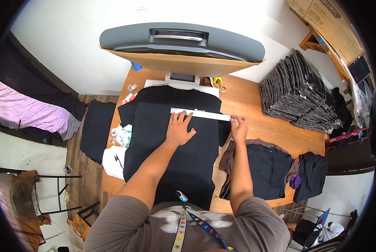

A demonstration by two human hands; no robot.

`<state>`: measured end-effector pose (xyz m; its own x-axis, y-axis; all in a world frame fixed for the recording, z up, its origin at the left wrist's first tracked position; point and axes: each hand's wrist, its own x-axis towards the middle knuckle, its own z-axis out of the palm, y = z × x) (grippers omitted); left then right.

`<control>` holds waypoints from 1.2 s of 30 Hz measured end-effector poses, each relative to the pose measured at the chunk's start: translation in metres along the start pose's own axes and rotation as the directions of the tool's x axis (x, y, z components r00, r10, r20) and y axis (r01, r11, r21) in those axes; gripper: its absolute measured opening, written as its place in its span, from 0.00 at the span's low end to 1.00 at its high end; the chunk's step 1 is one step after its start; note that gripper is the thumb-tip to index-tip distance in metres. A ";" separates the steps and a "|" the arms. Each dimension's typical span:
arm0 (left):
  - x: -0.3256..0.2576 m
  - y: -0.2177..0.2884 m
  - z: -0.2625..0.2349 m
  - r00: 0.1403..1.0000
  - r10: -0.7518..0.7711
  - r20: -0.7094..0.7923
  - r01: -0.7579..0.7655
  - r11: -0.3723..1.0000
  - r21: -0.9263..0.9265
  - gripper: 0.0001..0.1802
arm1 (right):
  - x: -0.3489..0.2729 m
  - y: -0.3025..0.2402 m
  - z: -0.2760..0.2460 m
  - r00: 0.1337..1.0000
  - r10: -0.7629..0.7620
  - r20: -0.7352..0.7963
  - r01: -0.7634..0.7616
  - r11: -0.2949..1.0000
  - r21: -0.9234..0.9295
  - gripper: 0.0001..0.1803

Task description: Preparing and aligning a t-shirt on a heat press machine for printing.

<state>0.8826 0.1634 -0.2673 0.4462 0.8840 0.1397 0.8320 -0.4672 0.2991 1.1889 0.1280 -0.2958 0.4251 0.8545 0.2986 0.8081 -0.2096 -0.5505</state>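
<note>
Black shirt (171, 168): laid flat toward the left edge of the wooden table (246, 98), its lower end reaching the front edge, at the person's waist.
White strip (209, 114): straight across the shirt's upper part (a ruler, by the look of it from here), its right end out by the sleeve.
Left hand (181, 129): fingers spread wide, tips on the strip's left part.
Right hand (239, 127): fingers drawn narrow, pinching the strip's right end.
Grey press (181, 46): toward the back edge, its broad head raised.
Garment stack (293, 94): dark, tall, at the back right corner.
Folded clothes (268, 170): dark, along the front edge, right of the shirt.
</note>
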 end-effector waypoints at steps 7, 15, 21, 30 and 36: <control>0.000 0.001 -0.001 0.999 0.009 -0.031 -0.009 1.000 -0.011 0.39 | -0.004 0.027 0.028 0.992 0.109 -0.069 -0.085 0.954 0.286 0.11; -0.001 0.000 0.001 1.000 0.007 -0.028 -0.008 1.000 -0.028 0.39 | -0.005 0.061 0.057 0.935 0.338 0.103 -0.325 0.707 0.628 0.13; -0.001 -0.001 0.002 0.999 0.013 -0.029 -0.014 1.000 -0.016 0.39 | -0.003 0.040 0.036 0.882 0.368 0.293 -0.453 0.494 0.743 0.13; 0.001 -0.001 0.001 1.000 0.009 -0.022 -0.009 1.000 -0.026 0.40 | 0.001 0.024 0.039 0.774 0.432 0.464 -0.622 0.375 0.687 0.11; 0.000 -0.001 0.001 0.999 0.013 -0.029 -0.013 1.000 -0.021 0.39 | 0.002 0.028 0.039 0.751 0.418 0.510 -0.646 0.310 0.697 0.10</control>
<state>0.8821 0.1640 -0.2684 0.4468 0.8781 0.1710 0.8191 -0.4784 0.3166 1.1962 0.1426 -0.3411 0.4492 0.7969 -0.4039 -0.3086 -0.2858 -0.9072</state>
